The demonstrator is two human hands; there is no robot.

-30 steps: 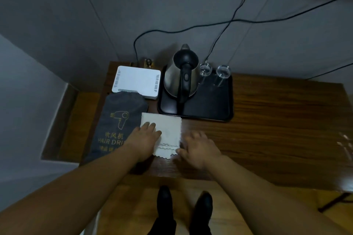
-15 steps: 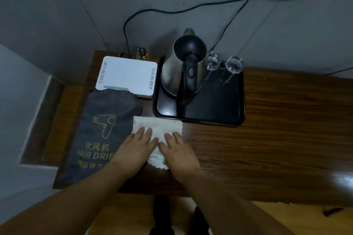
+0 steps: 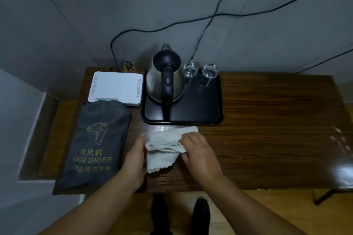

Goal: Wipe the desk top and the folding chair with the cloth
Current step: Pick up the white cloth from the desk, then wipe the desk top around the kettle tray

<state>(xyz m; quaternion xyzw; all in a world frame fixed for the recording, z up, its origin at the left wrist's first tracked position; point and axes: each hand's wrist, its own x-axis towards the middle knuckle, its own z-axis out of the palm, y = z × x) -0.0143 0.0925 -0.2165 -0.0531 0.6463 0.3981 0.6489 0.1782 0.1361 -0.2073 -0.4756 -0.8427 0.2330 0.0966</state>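
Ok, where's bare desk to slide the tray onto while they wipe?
Free: the desk top right of the tray, out to its right edge. Crowded: the left, with hair drier bag, white box, and both hands on the cloth.

My left hand [image 3: 136,155] and right hand [image 3: 199,155] bare, no rings or watch I can make out, forearms unsleeved, dark shoes [image 3: 180,213] below, probably black, trousers too dim to tell

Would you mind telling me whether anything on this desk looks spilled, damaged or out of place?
Nothing stands out. The kettle and two glasses sit upright on the black tray; only the cloth is rumpled, between both hands.
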